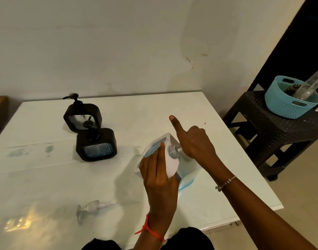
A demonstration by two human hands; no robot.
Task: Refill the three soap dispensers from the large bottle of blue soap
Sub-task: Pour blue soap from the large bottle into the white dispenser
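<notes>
The left grip (158, 177) clasps the tilted white dispenser (170, 165). The right grip (196, 143) pinches its clear pump (172, 151), forefinger raised.

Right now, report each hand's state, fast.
Left hand: grips the white dispenser, tilted.
Right hand: fingers curled at the clear cap, index finger straight; exact hold hidden.

The head-worn camera is looking forward and down, close above the fingers (175, 126), the table (154, 109) spreading beyond them.
</notes>
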